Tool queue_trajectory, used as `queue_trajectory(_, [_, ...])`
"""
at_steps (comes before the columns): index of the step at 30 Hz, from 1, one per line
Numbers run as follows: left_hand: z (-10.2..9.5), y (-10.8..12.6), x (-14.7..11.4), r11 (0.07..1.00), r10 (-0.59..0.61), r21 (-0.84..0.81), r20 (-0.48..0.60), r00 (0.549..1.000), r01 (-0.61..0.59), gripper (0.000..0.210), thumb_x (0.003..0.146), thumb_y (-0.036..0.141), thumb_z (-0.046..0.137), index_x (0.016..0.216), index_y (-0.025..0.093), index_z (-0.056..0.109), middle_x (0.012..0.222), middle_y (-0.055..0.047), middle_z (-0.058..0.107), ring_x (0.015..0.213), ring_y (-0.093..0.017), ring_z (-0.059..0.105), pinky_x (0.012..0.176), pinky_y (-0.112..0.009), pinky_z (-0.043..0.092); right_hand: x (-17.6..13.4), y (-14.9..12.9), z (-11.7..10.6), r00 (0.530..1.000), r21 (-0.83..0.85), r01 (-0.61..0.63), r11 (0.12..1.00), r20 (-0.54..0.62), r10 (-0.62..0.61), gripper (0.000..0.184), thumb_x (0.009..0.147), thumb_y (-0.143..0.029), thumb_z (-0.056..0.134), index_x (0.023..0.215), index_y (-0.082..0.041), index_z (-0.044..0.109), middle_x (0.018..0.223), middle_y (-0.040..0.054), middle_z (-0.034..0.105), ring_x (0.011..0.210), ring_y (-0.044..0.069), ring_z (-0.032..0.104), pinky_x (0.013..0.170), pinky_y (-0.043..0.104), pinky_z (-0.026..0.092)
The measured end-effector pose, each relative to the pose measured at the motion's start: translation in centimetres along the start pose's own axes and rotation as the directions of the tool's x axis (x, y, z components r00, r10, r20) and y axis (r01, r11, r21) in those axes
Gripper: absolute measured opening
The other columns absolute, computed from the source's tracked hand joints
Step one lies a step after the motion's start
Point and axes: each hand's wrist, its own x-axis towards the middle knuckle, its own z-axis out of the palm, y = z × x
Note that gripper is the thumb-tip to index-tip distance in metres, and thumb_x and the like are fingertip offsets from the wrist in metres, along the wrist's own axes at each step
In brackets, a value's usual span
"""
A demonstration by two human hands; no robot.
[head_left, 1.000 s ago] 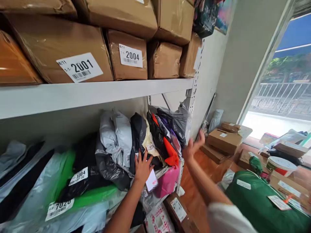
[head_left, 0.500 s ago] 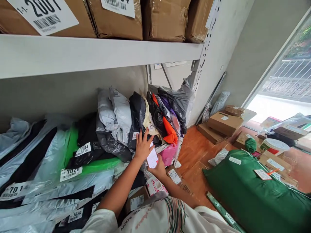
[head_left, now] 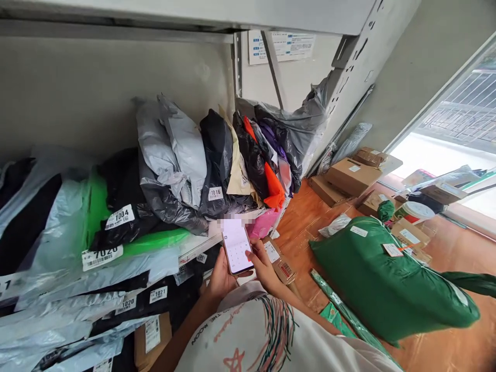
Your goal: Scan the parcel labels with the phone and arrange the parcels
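Note:
A smartphone (head_left: 235, 247) with a keypad on its lit screen is held upright before my chest. My left hand (head_left: 221, 273) is closed around its lower left side. At the lower right edge, my right hand (head_left: 265, 266) is closed on the phone too, its thumb resting on the screen; the fingers behind are partly hidden. Just beyond the phone, a black parcel bag (head_left: 214, 165) labelled 1016 leans on the shelf beside a cream parcel bag (head_left: 238, 173). Grey parcel bags (head_left: 186, 155) stand to their left, and a pink parcel bag (head_left: 263, 223) lies below on the right.
A white shelf beam (head_left: 186, 18) crosses above, joined to a perforated post (head_left: 351, 67). Labelled parcels (head_left: 116, 219) fill the shelf at left. On the floor at right are a large green sack (head_left: 372, 279), cardboard boxes (head_left: 352, 178) and a white tub (head_left: 416, 211).
My left hand has drawn back from the parcel bags and now grips the phone. The phone is lower, with my right thumb on its screen. The view has tilted down.

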Motion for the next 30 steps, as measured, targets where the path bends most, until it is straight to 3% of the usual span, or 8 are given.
queue_trajectory(5, [-0.8, 0.2, -0.3, 0.999, 0.014, -0.03, -0.011, 1.0, -0.014, 0.06, 0.098, 0.058, 0.04, 0.15, 0.029, 0.037, 0.133, -0.01, 0.064, 0.117, -0.032, 0.063, 0.093, -0.052, 0.054, -0.2, -0.2, 0.6, 1.0, 0.021, -0.023, 1.0, -0.013, 0.023, 0.022, 0.089, -0.039, 0.055, 0.106, -0.026, 0.062, 0.111, 0.0056, 0.057, 0.112, 0.025, 0.053, 0.105, 0.042, 0.04])
queue_trajectory(11, [-1.1, 0.2, -1.0, 0.995, 0.1, -0.016, -0.058, 0.993, -0.101, 0.065, 0.095, 0.06, 0.046, 0.152, 0.029, 0.037, 0.143, -0.007, 0.056, 0.131, -0.033, 0.052, 0.102, -0.05, 0.049, -0.6, -1.1, 0.9, 0.992, 0.106, -0.113, 0.988, 0.073, 0.106, 0.024, 0.09, -0.039, 0.052, 0.109, -0.026, 0.057, 0.102, 0.0045, 0.064, 0.102, 0.026, 0.061, 0.092, 0.041, 0.051])
queue_trajectory(17, [-1.0, 1.1, -2.2, 0.99, 0.12, 0.076, 0.037, 0.992, -0.123, 0.077, 0.086, 0.067, 0.056, 0.151, 0.03, 0.038, 0.148, -0.005, 0.051, 0.139, -0.032, 0.044, 0.11, -0.048, 0.044, 0.2, -1.4, 1.8, 0.99, 0.151, -0.122, 0.981, 0.094, 0.108, 0.048, 0.073, -0.031, 0.072, 0.114, -0.028, 0.048, 0.112, 0.0041, 0.066, 0.107, 0.026, 0.062, 0.096, 0.042, 0.051])
queue_trajectory(20, [-1.4, 0.8, -2.2, 0.991, 0.102, 0.082, 0.036, 0.994, -0.105, 0.075, 0.088, 0.066, 0.054, 0.152, 0.031, 0.037, 0.148, -0.005, 0.052, 0.139, -0.032, 0.043, 0.108, -0.048, 0.046, 0.7, -1.6, 2.3, 0.99, 0.152, -0.133, 0.979, 0.074, 0.123, 0.047, 0.075, -0.033, 0.069, 0.116, -0.028, 0.047, 0.111, 0.0045, 0.068, 0.104, 0.026, 0.064, 0.091, 0.041, 0.053])
queue_trajectory(25, [-2.1, 0.1, -1.8, 0.993, 0.076, 0.092, 0.012, 0.997, -0.076, 0.071, 0.091, 0.063, 0.051, 0.152, 0.028, 0.038, 0.148, -0.006, 0.051, 0.137, -0.033, 0.046, 0.105, -0.047, 0.049, 1.0, -2.3, 2.7, 0.988, 0.113, -0.157, 0.981, 0.035, 0.154, 0.044, 0.073, -0.033, 0.072, 0.114, -0.028, 0.056, 0.112, 0.005, 0.069, 0.104, 0.028, 0.064, 0.092, 0.041, 0.051])
queue_trajectory(30, [-2.0, 0.2, -2.2, 0.991, 0.111, 0.069, 0.023, 0.994, -0.112, 0.07, 0.092, 0.063, 0.05, 0.152, 0.032, 0.035, 0.148, -0.006, 0.052, 0.132, -0.034, 0.05, 0.098, -0.05, 0.052, 0.6, -2.3, 1.8, 0.973, 0.156, -0.201, 0.967, 0.147, 0.178, 0.036, 0.075, -0.032, 0.056, 0.11, -0.026, 0.064, 0.104, 0.0026, 0.072, 0.094, 0.027, 0.066, 0.077, 0.038, 0.054])
